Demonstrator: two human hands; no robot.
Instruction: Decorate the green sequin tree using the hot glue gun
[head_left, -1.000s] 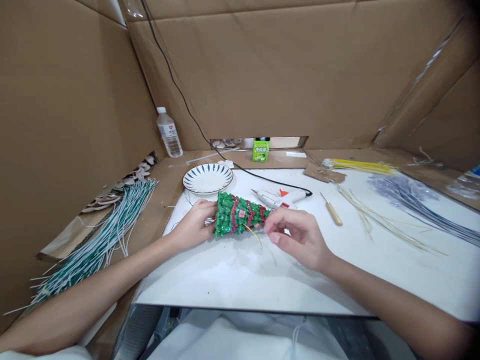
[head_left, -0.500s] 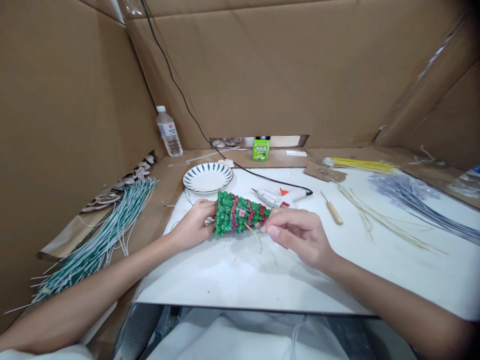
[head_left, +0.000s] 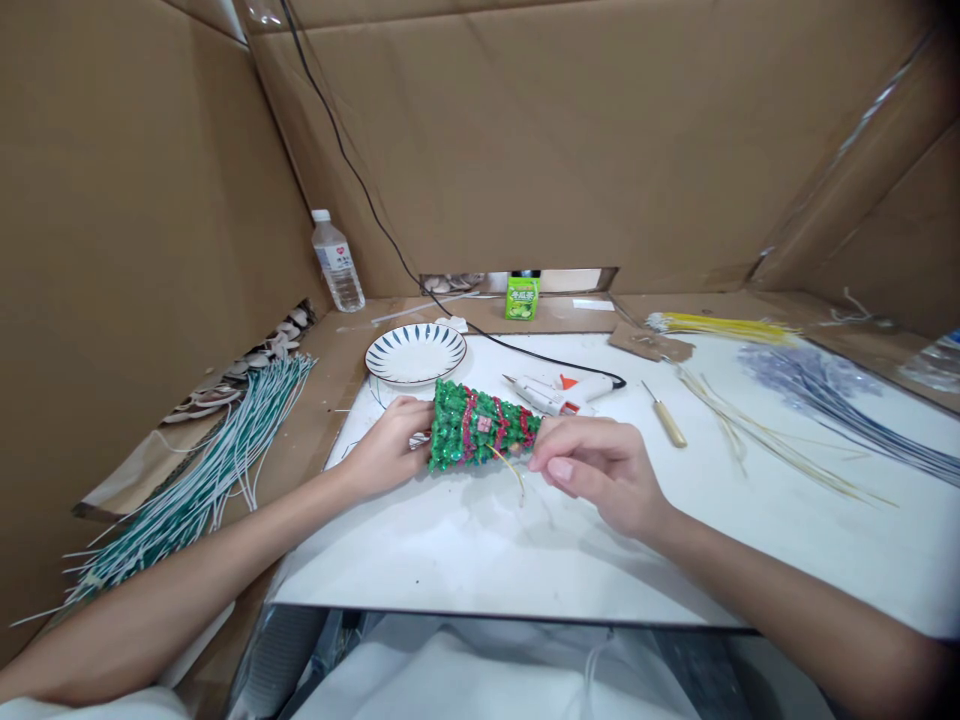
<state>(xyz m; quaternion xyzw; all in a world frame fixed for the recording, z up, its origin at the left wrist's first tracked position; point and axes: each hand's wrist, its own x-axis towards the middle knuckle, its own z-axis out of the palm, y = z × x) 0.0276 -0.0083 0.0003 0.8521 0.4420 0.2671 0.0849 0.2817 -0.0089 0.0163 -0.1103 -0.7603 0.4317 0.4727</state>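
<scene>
A small green Christmas tree (head_left: 491, 425) with a glittery, beaded look lies on its side above the white board, its tip to the right. Red garland bands and a small pink square ornament decorate it. My left hand (head_left: 394, 445) is closed round its wide base, the fingertips hidden inside or behind. At the narrow tip, my right hand (head_left: 596, 465) has thumb and forefinger pinched together; what lies between them is too small to make out. A thin yellow wire (head_left: 508, 463) sticks out from the tree's side and curves down between my hands.
Behind the tree stand a striped plate (head_left: 415, 372) and a glue gun (head_left: 547, 392) with a black cord. An awl (head_left: 667, 422) and yellowish wires (head_left: 765, 445) lie to the right. Green-and-white wire stems (head_left: 217, 460) spread at the left, near a water bottle (head_left: 337, 262).
My right hand's pinched fingertips have shifted slightly right, away from the tree's side. My left hand and the tree stay in place.
</scene>
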